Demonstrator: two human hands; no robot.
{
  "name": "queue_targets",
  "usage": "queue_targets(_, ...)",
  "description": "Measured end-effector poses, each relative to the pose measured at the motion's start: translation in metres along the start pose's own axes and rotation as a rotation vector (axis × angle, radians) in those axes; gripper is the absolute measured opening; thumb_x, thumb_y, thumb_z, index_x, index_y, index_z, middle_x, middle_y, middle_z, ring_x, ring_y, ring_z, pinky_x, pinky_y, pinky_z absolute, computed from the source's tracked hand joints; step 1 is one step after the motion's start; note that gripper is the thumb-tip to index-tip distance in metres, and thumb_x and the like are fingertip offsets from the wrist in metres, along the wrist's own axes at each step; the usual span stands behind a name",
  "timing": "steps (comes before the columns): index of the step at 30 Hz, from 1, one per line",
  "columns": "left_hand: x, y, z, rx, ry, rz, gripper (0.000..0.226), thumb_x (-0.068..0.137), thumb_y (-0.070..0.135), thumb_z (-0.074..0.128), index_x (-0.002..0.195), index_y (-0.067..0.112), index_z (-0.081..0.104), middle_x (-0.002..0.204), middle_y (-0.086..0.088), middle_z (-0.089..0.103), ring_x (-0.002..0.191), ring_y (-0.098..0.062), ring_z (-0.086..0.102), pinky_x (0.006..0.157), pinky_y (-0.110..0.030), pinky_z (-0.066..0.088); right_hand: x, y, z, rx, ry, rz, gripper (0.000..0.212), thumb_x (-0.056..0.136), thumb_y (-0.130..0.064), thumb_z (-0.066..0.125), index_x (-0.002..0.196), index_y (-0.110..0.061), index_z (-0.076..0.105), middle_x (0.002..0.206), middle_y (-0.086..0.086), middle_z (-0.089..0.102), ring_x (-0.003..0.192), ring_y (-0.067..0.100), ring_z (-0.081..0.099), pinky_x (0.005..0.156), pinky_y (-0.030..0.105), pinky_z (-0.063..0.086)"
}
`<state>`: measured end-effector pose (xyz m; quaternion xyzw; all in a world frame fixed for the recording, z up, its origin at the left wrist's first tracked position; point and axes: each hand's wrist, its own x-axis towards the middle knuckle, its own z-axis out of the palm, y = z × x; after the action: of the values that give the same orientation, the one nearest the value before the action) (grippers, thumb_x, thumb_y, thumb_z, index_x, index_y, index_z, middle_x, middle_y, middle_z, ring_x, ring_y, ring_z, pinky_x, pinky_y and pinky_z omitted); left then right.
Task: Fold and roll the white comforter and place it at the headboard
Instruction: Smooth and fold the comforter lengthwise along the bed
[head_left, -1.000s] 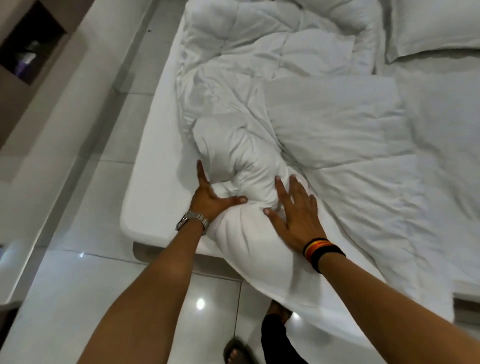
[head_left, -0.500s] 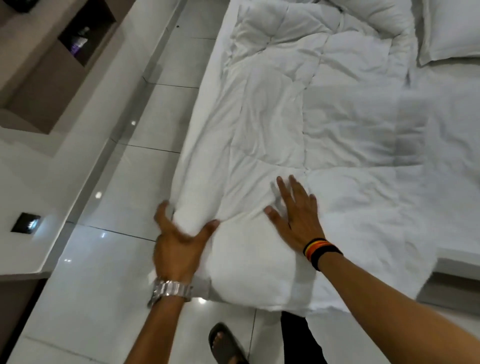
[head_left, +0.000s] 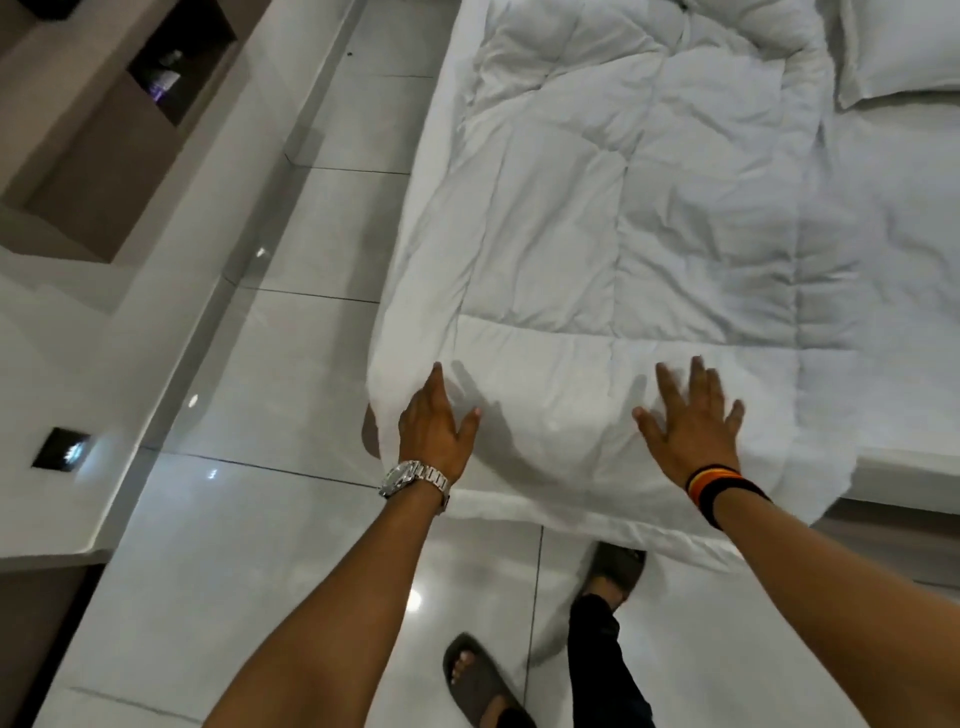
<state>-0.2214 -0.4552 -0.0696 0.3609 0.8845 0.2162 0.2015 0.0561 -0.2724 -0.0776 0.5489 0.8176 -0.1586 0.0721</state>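
The white comforter lies folded lengthwise as a long strip on the bed, running from the foot edge toward the pillow end. Its near end hangs a little over the foot of the mattress. My left hand, with a metal watch on the wrist, rests flat at the comforter's near left corner. My right hand, with a striped wristband, lies flat with fingers spread on the near end, further right. Neither hand grips the fabric.
A white pillow lies at the top right, by the head end. The bed sheet is bare right of the comforter. Glossy white floor tiles run along the left. A wall shelf niche is at upper left. My sandalled feet stand below.
The bunched lump at the near end has been spread flat. My left hand let go of the fabric and now lies flat on the left corner; my right hand slid rightward.
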Motion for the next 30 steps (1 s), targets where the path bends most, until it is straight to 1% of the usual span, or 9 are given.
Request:
queue_targets(3, 0.017, 0.036, 0.029, 0.065, -0.068, 0.165, 0.078, 0.105, 0.051, 0.044, 0.166, 0.018, 0.009, 0.173, -0.009, 0.015, 0.159, -0.03, 0.014, 0.127, -0.047, 0.013, 0.015, 0.041, -0.012, 0.06, 0.018, 0.144, 0.074, 0.107, -0.059, 0.036, 0.17, -0.034, 0.005, 0.176, 0.012, -0.018, 0.163, 0.035, -0.013, 0.126, 0.07, 0.002)
queue_targets(10, 0.062, 0.166, 0.131, 0.12, -0.14, 0.427, 0.072, 0.107, 0.05, 0.037, 0.167, 0.02, 0.01, 0.174, -0.006, 0.0, 0.16, -0.024, -0.005, 0.128, -0.045, -0.001, 0.07, 0.13, -0.033, 0.191, 0.048, 0.404, 0.092, 0.096, -0.077, 0.043, 0.165, -0.048, -0.01, 0.172, 0.018, -0.028, 0.161, 0.043, -0.016, 0.12, 0.079, 0.005)
queue_targets(12, 0.074, 0.194, 0.157, 0.142, -0.14, 0.463, 0.072, 0.107, 0.05, 0.039, 0.167, 0.02, 0.012, 0.174, -0.007, 0.0, 0.16, -0.026, -0.006, 0.128, -0.047, -0.002, 0.084, 0.144, -0.035, 0.291, 0.049, 0.468, 0.104, 0.086, -0.085, 0.05, 0.163, -0.053, -0.012, 0.174, 0.024, -0.01, 0.16, 0.049, 0.003, 0.119, 0.076, 0.016)
queue_targets(15, 0.087, 0.225, 0.19, 0.215, -0.117, 0.516, 0.073, 0.106, 0.051, 0.04, 0.167, 0.02, 0.012, 0.174, -0.008, -0.002, 0.16, -0.027, -0.007, 0.128, -0.05, -0.003, 0.104, 0.163, -0.043, 0.465, 0.026, 0.426, 0.112, 0.079, -0.081, 0.066, 0.162, -0.057, -0.006, 0.148, 0.025, 0.05, 0.13, 0.048, 0.055, 0.102, 0.054, 0.048)
queue_targets(17, 0.088, 0.236, 0.204, 0.257, -0.102, 0.506, 0.073, 0.106, 0.052, 0.039, 0.167, 0.021, 0.013, 0.174, -0.008, -0.001, 0.16, -0.028, -0.007, 0.127, -0.053, -0.003, 0.107, 0.178, -0.048, 0.56, 0.061, 0.322, 0.102, 0.078, -0.076, 0.072, 0.159, -0.062, 0.011, 0.129, 0.013, 0.069, 0.113, 0.04, 0.067, 0.084, 0.039, 0.05)
queue_targets(19, 0.085, 0.247, 0.214, 0.269, -0.124, 0.506, 0.072, 0.106, 0.053, 0.037, 0.167, 0.022, 0.013, 0.174, -0.008, -0.002, 0.16, -0.027, -0.007, 0.127, -0.053, -0.003, 0.101, 0.203, -0.051, 0.583, 0.144, 0.279, 0.087, 0.076, -0.08, 0.072, 0.149, -0.073, 0.024, 0.124, 0.0, 0.076, 0.11, 0.03, 0.071, 0.08, 0.032, 0.047)
queue_targets(25, 0.079, 0.251, 0.223, 0.3, -0.289, 0.64, 0.072, 0.107, 0.055, 0.03, 0.167, 0.02, 0.012, 0.174, -0.008, -0.002, 0.16, -0.025, -0.006, 0.128, -0.049, 0.004, 0.084, 0.244, -0.046, 0.373, 0.102, 0.476, 0.098, 0.079, -0.081, 0.064, 0.162, -0.053, 0.021, 0.138, 0.016, 0.055, 0.126, 0.042, 0.057, 0.097, 0.051, 0.049)
queue_targets(27, 0.083, 0.242, 0.212, 0.263, -0.321, 0.634, 0.07, 0.108, 0.051, 0.034, 0.166, 0.019, 0.012, 0.174, -0.008, -0.002, 0.16, -0.024, -0.006, 0.127, -0.049, 0.008, 0.091, 0.222, -0.047, 0.288, 0.177, 0.425, 0.095, 0.089, -0.072, 0.062, 0.167, -0.036, 0.023, 0.162, 0.024, 0.033, 0.148, 0.044, 0.036, 0.115, 0.062, 0.035)
queue_targets(30, 0.101, 0.213, 0.174, 0.21, -0.197, 0.624, 0.068, 0.107, 0.049, 0.036, 0.166, 0.017, 0.02, 0.174, -0.008, 0.006, 0.161, -0.026, 0.0, 0.128, -0.05, 0.008, 0.105, 0.149, -0.051, 0.258, 0.3, 0.252, 0.085, 0.098, -0.065, 0.048, 0.169, -0.026, 0.022, 0.175, 0.021, 0.01, 0.161, 0.04, 0.013, 0.124, 0.067, 0.013)
